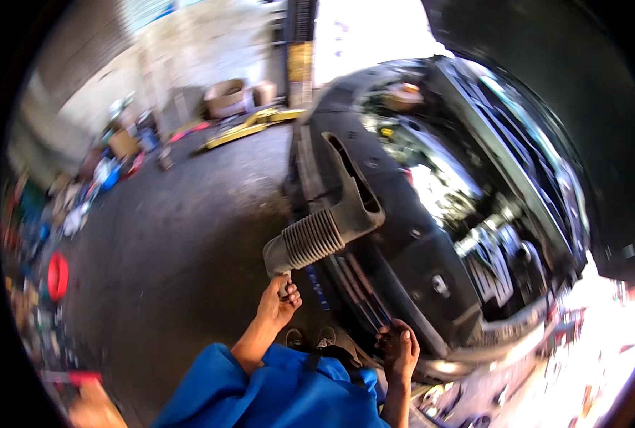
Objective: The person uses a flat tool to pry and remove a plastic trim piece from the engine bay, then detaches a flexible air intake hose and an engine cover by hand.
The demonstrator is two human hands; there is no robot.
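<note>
My left hand [280, 301] is closed around the lower end of a dark grey air intake duct [311, 239] with a ribbed bellows section. The duct slants up and to the right, its wide open mouth in front of the car's grille and front panel. My right hand [398, 344] is beside the front bumper, palm turned up and fingers curled; whatever may be in them is too dark to make out. To my right stands a black car [431, 278] with its bonnet [560, 93] raised and its engine bay [460, 192] exposed.
At the lower left another person's hand [93, 406] is by a red-handled item [82, 376], blurred. A red ring-shaped object [58, 276] and assorted clutter line the left side. Yellow lift arms [249, 128] lie on the floor near a cardboard box [226, 98] and a post [300, 57].
</note>
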